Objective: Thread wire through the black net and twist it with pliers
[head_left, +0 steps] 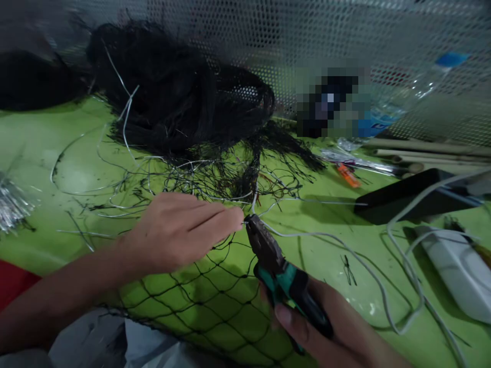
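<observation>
My left hand (187, 230) is closed in a pinch at the upper edge of a black net (226, 291); what lies between its fingertips is hidden. Around the handles of black and green pliers (268, 248) my right hand (326, 322) is wrapped. The pliers' jaws point up and left, right beside my left fingertips, near a thin grey wire (318, 234). The net hangs below both hands towards my lap. Behind them, loose black threads and thin wires lie tangled.
A big black fibre bundle (184, 92) lies at the back against a perforated metal panel (284, 30). On the right are a black tray (406, 197), a white power strip (456, 271), an orange tool (348, 175) and a plastic bottle (406, 99). Silvery strips (15, 202) lie left.
</observation>
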`<state>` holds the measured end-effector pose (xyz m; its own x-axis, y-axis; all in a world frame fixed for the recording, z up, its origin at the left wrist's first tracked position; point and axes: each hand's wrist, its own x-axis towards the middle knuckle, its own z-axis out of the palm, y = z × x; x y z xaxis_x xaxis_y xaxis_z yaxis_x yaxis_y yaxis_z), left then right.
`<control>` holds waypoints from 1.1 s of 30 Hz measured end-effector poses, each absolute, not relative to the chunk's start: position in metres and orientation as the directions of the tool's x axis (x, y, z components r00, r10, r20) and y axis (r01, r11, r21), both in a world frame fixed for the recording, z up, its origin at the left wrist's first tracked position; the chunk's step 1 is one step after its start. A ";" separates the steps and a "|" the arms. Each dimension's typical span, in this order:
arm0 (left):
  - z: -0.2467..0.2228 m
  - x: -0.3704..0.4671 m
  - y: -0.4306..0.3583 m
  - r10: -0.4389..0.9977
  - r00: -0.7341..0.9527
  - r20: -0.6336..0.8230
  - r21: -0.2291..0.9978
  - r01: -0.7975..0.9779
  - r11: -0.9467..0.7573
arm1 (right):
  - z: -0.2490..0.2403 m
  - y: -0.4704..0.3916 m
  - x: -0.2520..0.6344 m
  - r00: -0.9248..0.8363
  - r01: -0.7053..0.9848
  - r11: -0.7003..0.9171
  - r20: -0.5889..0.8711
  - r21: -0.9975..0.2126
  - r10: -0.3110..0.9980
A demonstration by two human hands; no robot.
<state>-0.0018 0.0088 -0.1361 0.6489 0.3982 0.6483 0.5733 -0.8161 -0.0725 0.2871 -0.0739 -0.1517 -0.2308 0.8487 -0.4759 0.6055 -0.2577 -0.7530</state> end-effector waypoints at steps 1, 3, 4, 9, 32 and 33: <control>-0.136 -0.001 0.007 0.378 0.641 0.668 -0.085 0.570 -0.817 | -0.152 -0.075 0.288 -0.258 0.585 -0.235 -0.453 -0.776 0.854; -0.135 0.000 0.004 0.349 0.617 0.706 -0.101 0.575 -0.812 | -0.152 -0.076 0.288 -0.316 0.537 -0.219 -0.435 -0.815 0.843; -0.135 0.001 0.002 0.331 0.604 0.725 -0.115 0.580 -0.807 | -0.152 -0.077 0.288 -0.338 0.519 -0.215 -0.430 -0.827 0.837; -0.124 0.005 -0.004 0.248 0.566 0.786 -0.228 0.640 -0.734 | -0.151 -0.074 0.281 -0.294 0.555 0.003 -0.193 -0.832 0.936; -0.125 0.015 -0.015 0.186 0.459 0.869 -0.202 0.671 -0.713 | -0.185 -0.054 0.226 -0.296 0.394 0.419 0.319 -0.818 0.900; -0.125 0.015 -0.015 0.188 0.455 0.871 -0.195 0.669 -0.717 | -0.186 -0.054 0.226 -0.289 0.402 0.423 0.326 -0.812 0.900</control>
<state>0.0150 -0.0149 -0.1248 0.4547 0.1878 0.8706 0.6692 -0.7171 -0.1949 0.2260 -0.0542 -0.1857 -0.2893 0.9001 0.3259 0.4022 0.4232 -0.8119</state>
